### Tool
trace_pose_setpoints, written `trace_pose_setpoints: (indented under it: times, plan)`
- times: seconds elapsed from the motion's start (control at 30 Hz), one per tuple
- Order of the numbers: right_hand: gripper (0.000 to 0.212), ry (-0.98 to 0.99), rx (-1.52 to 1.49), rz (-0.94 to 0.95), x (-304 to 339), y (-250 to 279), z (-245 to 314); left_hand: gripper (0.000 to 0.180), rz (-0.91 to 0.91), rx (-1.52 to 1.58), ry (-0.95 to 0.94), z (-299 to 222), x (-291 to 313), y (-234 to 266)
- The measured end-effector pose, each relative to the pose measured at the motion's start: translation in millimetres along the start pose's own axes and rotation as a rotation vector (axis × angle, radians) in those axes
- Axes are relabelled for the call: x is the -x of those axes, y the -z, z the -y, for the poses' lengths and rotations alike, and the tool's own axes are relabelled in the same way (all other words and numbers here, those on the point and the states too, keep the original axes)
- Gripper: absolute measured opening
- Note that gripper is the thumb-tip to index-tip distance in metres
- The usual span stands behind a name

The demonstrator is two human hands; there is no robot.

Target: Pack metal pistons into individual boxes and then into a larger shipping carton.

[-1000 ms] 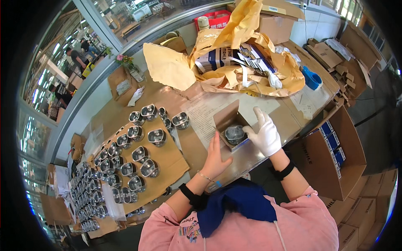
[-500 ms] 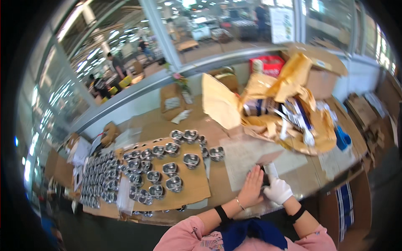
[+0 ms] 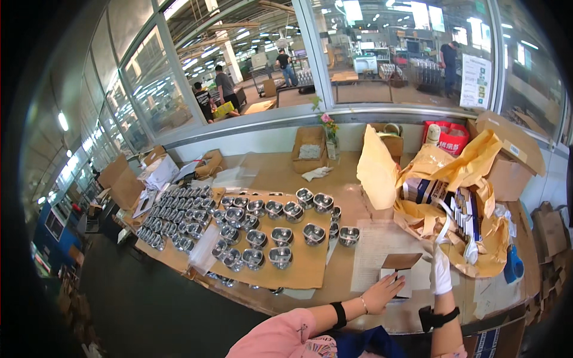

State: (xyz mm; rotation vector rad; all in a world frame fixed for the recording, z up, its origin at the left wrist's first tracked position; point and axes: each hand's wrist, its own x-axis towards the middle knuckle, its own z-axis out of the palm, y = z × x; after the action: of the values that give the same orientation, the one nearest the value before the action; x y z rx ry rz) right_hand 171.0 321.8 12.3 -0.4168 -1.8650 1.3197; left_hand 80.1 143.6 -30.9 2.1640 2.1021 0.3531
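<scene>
My left hand, bare, lies with outstretched fingers against a small white carton. The carton's brown inner flap stands raised at its far side. My right hand, in a white glove, reaches forward to the near edge of the crumpled brown wrapping paper. Its fingertips are blurred, so whether they hold anything is unclear. Just beyond them a white strip rises by the paper, where several slim boxes lie. Shiny metal pistons stand in rows on cardboard to the left.
A red bag and an open cardboard box stand behind the paper. Blue tape sits at the table's right. A small open box and a flower are by the window. A plastic sheet lies among the pistons.
My right hand has left the small carton and moved forward to the wrapping paper. My left hand stays at the carton, whose flap is now plainly raised. The view has turned leftward and up.
</scene>
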Motion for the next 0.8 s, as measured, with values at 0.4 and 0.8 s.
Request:
trace_pose_setpoints:
  times: [0.4, 0.8]
  plan:
    - [0.094, 0.236, 0.878, 0.802, 33.9, -10.2, 29.2, 0.087, -0.138, 0.237, 0.304, 15.8, 6.7, 15.7]
    - [0.085, 0.447, 1.006, 0.971, 13.8, -10.5, 22.1, 0.116, -0.035, 0.219, 0.236, 25.8, -4.2, -9.0]
